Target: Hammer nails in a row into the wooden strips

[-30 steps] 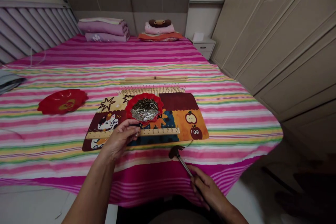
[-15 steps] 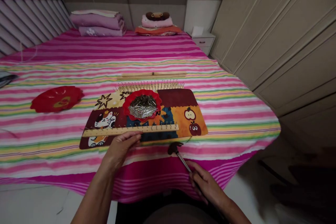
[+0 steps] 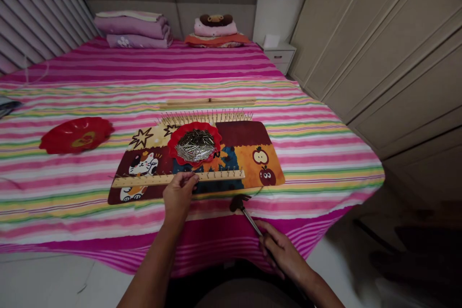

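My right hand (image 3: 279, 246) is closed round the dark grip of a claw hammer (image 3: 250, 219). Its dark head rests low over the bed's near side, claw to the right. My left hand (image 3: 179, 191) lies over the middle of a narrow wooden strip (image 3: 144, 181), thumb and fingertips pinched together at its surface. Whatever they pinch is hidden. Several thin nails stand along this strip, some of them leaning. Just behind it, a red scalloped bowl (image 3: 172, 147) holds a heap of loose nails (image 3: 197, 146). Strip and bowl are on a patterned mat (image 3: 249, 135).
Beyond the bowl lies wood with rows of upright nails (image 3: 209, 117), and behind it another wooden strip (image 3: 184, 103). A red plate-like lid (image 3: 77, 135) sits to the left on the striped bedspread (image 3: 325, 154). Folded bedding (image 3: 133, 29) is stacked by the headboard.
My left hand has shifted right and up from the strip's near edge onto its top, and its fingers have drawn into a pinch. The right hand and hammer stay nearly still.
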The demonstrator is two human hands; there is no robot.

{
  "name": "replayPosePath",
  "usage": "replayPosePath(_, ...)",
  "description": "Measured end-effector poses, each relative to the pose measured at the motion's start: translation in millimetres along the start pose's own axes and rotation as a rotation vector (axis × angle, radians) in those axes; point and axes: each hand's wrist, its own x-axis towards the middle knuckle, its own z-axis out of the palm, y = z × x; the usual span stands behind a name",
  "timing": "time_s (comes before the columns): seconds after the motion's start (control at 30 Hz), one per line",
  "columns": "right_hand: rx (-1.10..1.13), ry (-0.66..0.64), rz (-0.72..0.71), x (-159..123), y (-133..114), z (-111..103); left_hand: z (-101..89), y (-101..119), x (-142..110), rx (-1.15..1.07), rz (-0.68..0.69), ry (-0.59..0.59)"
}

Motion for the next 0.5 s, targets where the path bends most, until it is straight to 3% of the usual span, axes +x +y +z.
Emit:
replayPosePath(0.3, 0.02, 0.034, 0.006, -1, 0, 2, 3.3, -6, 1, 0.185, 0.089, 0.038)
replayPosePath(0.5, -0.045, 0.033, -0.01, -7, -10, 7, 5.0, -11, 0, 0.291, 0.239, 0.041)
